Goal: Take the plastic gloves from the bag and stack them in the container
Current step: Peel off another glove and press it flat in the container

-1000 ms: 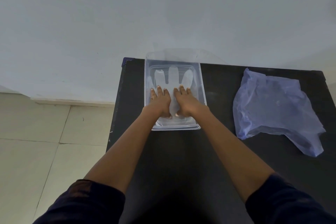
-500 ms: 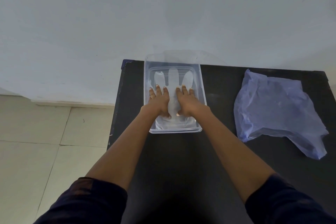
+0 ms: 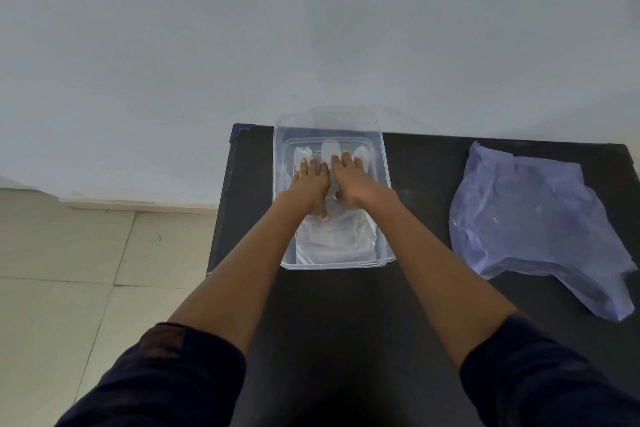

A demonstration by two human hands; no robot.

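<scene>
A clear plastic container point(image 3: 383, 163) stands at the back left of the black table. Translucent plastic gloves point(image 3: 337, 236) lie flat inside it, fingers pointing to the wall. My left hand point(image 3: 311, 182) and my right hand point(image 3: 351, 180) rest side by side, palms down and fingers spread, pressing on the gloves near their finger ends. Neither hand grips anything. The bluish plastic bag point(image 3: 533, 222) lies crumpled and flat on the table to the right, apart from both hands.
The black table point(image 3: 415, 288) ends just left of the container, with tiled floor point(image 3: 69, 270) below. A pale wall point(image 3: 311, 28) runs directly behind the table. A clear lid point(image 3: 341, 113) leans behind the container.
Both hands have slid forward along the gloves toward the fingertips, away from me. The bag and the container have not moved.
</scene>
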